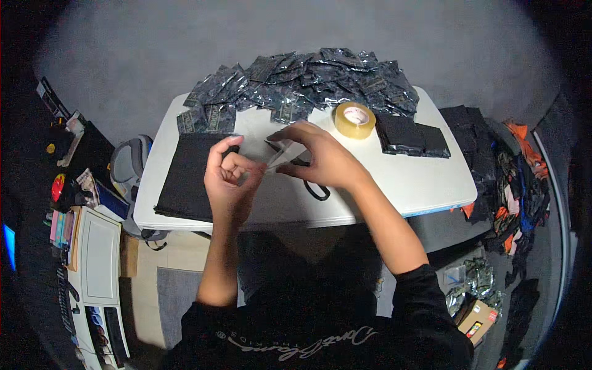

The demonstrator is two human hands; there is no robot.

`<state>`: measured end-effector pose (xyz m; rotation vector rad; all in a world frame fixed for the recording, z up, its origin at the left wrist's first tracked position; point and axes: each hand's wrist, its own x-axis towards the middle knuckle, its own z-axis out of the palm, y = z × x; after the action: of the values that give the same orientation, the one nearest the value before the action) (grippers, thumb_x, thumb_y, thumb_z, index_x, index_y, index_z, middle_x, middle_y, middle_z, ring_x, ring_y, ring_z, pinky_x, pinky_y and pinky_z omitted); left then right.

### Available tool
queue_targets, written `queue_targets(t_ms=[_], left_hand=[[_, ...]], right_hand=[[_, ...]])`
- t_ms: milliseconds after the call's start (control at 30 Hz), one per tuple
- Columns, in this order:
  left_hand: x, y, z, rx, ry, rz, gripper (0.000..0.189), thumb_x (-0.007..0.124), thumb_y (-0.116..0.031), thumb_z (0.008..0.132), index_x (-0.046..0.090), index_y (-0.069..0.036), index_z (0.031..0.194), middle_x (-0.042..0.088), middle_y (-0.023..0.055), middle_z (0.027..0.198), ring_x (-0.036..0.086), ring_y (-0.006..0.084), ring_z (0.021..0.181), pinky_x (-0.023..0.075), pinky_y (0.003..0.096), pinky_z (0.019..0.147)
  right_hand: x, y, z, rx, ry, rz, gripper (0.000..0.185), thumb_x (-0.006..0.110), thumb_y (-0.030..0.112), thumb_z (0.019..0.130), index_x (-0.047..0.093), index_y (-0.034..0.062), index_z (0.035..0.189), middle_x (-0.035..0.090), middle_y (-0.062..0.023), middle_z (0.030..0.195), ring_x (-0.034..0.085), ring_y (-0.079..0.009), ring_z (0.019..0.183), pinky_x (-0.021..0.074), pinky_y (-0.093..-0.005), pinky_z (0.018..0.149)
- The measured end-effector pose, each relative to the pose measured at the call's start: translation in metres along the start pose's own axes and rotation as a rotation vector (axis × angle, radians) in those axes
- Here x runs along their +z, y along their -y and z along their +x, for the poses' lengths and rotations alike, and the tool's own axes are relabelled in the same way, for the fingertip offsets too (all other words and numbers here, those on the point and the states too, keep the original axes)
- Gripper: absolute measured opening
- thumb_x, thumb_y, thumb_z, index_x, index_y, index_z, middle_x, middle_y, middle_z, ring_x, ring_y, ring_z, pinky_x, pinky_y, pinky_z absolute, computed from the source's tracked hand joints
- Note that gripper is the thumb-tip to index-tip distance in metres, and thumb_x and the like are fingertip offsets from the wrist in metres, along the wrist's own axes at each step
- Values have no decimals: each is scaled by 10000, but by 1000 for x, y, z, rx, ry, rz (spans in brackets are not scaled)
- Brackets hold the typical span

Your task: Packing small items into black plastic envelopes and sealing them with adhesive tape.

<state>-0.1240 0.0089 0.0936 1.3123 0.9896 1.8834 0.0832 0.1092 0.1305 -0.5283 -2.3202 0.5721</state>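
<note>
A small piece of transparent plastic film (289, 153), perhaps a bag, is stretched between my two hands above the white table. My left hand (231, 173) pinches its near edge between thumb and curled finger, with the forefinger raised. From the other side, my right hand (326, 155) holds the film between spread thumb and fingers. Beneath the hands lie scissors, with a black handle loop (317, 190) showing and the rest mostly covered. A stack of flat black fabric pieces (185, 178) lies beside and partly behind my left hand.
Many black items in shiny plastic bags (323, 76) are heaped along the table's (388, 185) far edge. A tape roll (354, 120) and folded black packets (411, 136) lie to the right. Dark and orange cloth (513, 185) is piled beyond; a grey chair (129, 162) stands left.
</note>
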Motion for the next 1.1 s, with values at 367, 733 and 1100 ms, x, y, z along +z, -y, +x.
queue_targets(t_ms=[367, 733, 1100], left_hand=[[-11, -8, -17, -20, -38, 129, 666, 745, 177, 837, 503, -17, 1427, 674, 23, 853, 666, 85, 808, 559, 248, 788], [-11, -48, -26, 50, -68, 204, 685, 743, 215, 816, 499, 2, 1419, 688, 45, 835, 689, 96, 787, 563, 238, 786], [-26, -36, -15, -11, -81, 100, 622, 754, 183, 830, 522, -3, 1375, 742, 65, 848, 699, 86, 786, 560, 225, 762]], right_hand=[[-46, -179, -60, 382, -37, -493, 504, 733, 31, 817, 704, 91, 1317, 669, -270, 1294, 665, -427, 1176, 516, -471, 1071], [-20, -193, -48, 461, -133, -708, 449, 757, 149, 887, 722, 135, 1335, 693, -280, 1250, 687, -431, 1143, 539, -476, 1026], [-20, -60, -10, 81, -187, -86, 351, 789, 79, 819, 724, 45, 1162, 677, -172, 1235, 658, -358, 1167, 513, -443, 1029]])
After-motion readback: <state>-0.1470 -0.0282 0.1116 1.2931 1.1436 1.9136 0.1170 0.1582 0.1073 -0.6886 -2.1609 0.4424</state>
